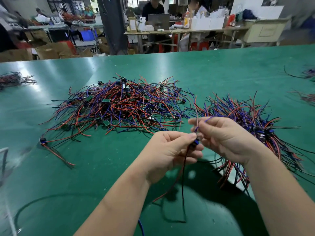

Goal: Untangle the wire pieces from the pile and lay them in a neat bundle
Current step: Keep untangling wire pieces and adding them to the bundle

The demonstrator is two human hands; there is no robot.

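Left hand [172, 154]: raised over the bench, fingers curled, thumb and forefinger pinching the small blue-and-black connector block of one thin-leaded wire piece [197, 141].
Right hand [226, 138]: just beside the left hand, fingers curled, fingertips pinching the blue lead that rises from the same block.
Held wire piece: between the two hands. A red lead and a black lead hang from the left hand's grip towards the near edge of the bench. A blue lead and a reddish lead stand up above the fingertips.
Neat bundle of red, blue and black wire pieces [255, 126]: on the bench just behind and to the right of the right hand, partly hidden by that wrist. The connector blocks are gathered in the middle and the leads fan out both ways.
Tangled pile of red, blue and black wire pieces [119, 106]: on the bench beyond the left hand, to the left of the bundle, with small green boards and black blocks mixed in.
Stray wire piece [56, 150]: lying alone near the pile's left edge.
Green-topped bench [153, 68]: carries smaller wire heaps at its far left [13, 79] and far right [308, 74].
Blue plastic crate [87, 34]: under a far table; its contents cannot be made out.
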